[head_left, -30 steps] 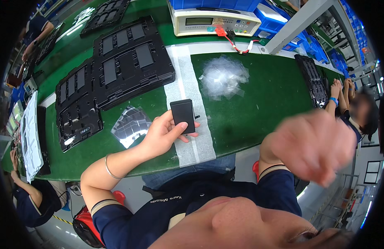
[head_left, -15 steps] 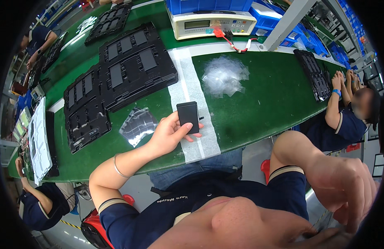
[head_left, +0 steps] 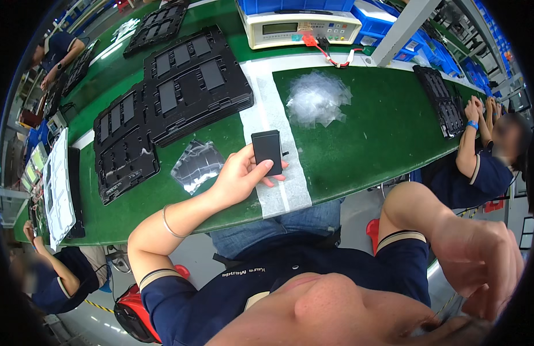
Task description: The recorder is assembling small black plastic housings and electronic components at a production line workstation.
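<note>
Over the white strip [head_left: 277, 190] that crossed the green bench [head_left: 365, 138], we held the small black rectangular module [head_left: 267, 151] in our left hand [head_left: 241, 176]. The hand was closed on it — thumb pressed against the lower face, fingers wrapped behind and showing at the right edge. The module stood with its long axis running away from us, nearly upright in the head view, its flat face turned toward the camera. It sat at the fingertips, above and slightly right of the palm, clear of the bench surface as far as we could judge.

Our right hand [head_left: 480, 259] hung well apart at the lower right, close to the lens and off the bench edge. It held nothing that we could see; the fingers were loosely curled and blurred, so we could not tell its exact state. The left hand was therefore the only one on the module.

Stacked black moulded trays [head_left: 192, 86] lay to the left of the module, with a further tray [head_left: 126, 147] beyond them. A crumpled dark film bag [head_left: 196, 164] lay just beside the left wrist. A pile of clear film pieces [head_left: 318, 98] lay ahead and right — near, not touching. A beige bench instrument [head_left: 301, 26] stood at the far edge.
</note>
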Tool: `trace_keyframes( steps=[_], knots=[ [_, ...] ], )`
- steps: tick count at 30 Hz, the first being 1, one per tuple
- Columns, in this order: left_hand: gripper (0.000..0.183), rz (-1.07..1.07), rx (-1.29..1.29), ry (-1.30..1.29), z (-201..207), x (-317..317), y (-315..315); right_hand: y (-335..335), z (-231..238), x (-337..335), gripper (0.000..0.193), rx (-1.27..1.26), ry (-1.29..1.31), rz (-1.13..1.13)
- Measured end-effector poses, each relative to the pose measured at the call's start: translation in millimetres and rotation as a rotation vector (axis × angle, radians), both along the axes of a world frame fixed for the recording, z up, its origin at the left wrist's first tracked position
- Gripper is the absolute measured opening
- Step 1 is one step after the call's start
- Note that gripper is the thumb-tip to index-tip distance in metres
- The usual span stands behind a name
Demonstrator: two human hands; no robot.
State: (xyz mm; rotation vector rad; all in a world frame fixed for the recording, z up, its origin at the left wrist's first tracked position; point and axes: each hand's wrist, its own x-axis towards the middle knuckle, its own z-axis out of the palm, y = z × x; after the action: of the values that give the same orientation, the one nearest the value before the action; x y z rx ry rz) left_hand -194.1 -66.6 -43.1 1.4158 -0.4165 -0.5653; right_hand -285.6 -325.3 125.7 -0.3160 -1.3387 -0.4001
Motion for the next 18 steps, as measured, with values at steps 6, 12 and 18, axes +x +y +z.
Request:
trace_keyframes(
  steps=[6,12,18],
  knots=[
    [0.032,0.009,-0.010,0.004,0,2,-1,-18,2,0,0.004,-0.077,-0.215,-0.027],
    [0.032,0.007,0.001,-0.035,-2,0,1,5,0,-4,0.006,0.008,-0.182,-0.025],
    [0.025,0.072,-0.025,-0.032,-4,1,0,22,0,-15,0.008,0.095,-0.156,-0.025]
  ],
)
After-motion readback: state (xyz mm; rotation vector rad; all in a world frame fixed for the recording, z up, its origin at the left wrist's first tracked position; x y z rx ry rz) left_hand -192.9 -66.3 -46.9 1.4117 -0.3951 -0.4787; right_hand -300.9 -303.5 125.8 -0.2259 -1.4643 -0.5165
